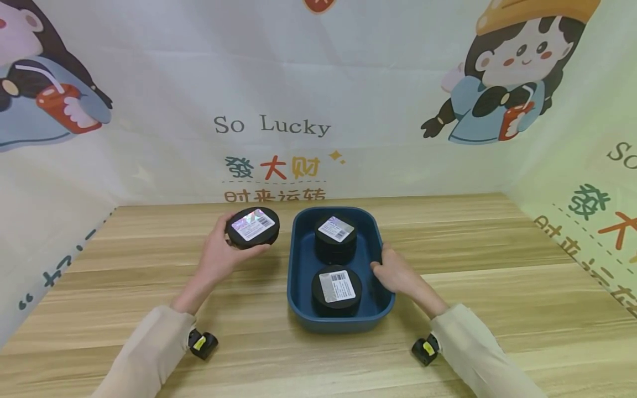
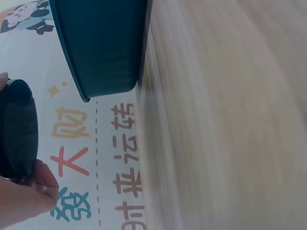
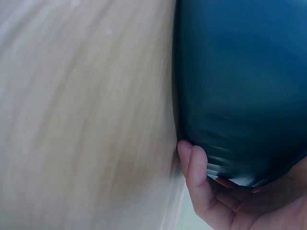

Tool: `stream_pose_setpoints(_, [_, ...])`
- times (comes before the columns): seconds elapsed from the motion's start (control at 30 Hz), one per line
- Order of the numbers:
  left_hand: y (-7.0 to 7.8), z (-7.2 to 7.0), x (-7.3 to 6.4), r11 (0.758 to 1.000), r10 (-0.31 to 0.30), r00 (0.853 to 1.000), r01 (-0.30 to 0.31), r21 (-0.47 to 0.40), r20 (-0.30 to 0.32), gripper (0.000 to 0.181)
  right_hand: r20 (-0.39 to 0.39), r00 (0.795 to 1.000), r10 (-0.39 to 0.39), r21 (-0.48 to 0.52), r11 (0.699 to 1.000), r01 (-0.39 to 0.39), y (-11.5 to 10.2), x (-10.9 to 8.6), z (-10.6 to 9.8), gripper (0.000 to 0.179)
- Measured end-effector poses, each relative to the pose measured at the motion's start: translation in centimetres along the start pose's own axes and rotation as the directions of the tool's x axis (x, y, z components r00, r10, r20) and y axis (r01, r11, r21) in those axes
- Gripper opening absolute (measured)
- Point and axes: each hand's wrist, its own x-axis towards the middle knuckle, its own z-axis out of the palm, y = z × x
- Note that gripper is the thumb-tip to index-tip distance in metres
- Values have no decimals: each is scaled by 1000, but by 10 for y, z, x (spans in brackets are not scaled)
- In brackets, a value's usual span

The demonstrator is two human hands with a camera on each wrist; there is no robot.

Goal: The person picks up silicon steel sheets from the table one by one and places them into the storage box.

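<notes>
My left hand (image 1: pixel 221 251) grips a flat, round black container (image 1: pixel 252 226) by its edge, left of the blue bin. A white label with a barcode and a shiny patch covers its top. In the left wrist view, the fingers (image 2: pixel 43 184) curl round the same container (image 2: pixel 21 129). With its thumb over the rim and its fingers against the outer wall, my right hand (image 1: pixel 395 268) holds the right side of the blue bin (image 1: pixel 303 276). Inside the bin sit similar labelled black containers, one at the front (image 1: pixel 320 304) and a taller-looking one or stack at the back (image 1: pixel 335 251).
The bin stands on a wood-grain table (image 1: pixel 239 342). Behind the table hangs a white printed cloth (image 1: pixel 373 110) with cartoon figures and lettering, and it continues along both sides. Small black cameras (image 1: pixel 204 345) are strapped at both wrists.
</notes>
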Motion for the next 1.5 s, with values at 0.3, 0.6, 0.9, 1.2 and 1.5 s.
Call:
stream_pose_setpoints(0.3, [9, 5, -6, 998, 35, 998, -32, -49, 60, 85, -10, 1000, -9, -6, 1000, 9, 0, -1, 0, 39])
stream_pose_setpoints(0.6, [14, 13, -11, 991, 119, 989, -112, -76, 87, 81, -15, 1000, -13, 7, 1000, 13, 0, 0, 0, 37])
stream_pose_setpoints(0.9, [17, 23, -14, 976, 201, 969, -187, -109, 142, 79, -22, 1000, -9, -13, 1000, 9, -1, -1, 0, 35])
stream_pose_setpoints(1.2, [21, 34, -20, 954, 298, 935, -283, -102, 194, 81, -14, 1000, -4, 2, 1000, 4, -1, -1, 0, 36])
stream_pose_setpoints(1.5, [24, 44, -21, 940, 341, 913, -334, -68, 225, 82, -8, 1000, -3, 12, 1000, 3, -1, -2, -1, 35])
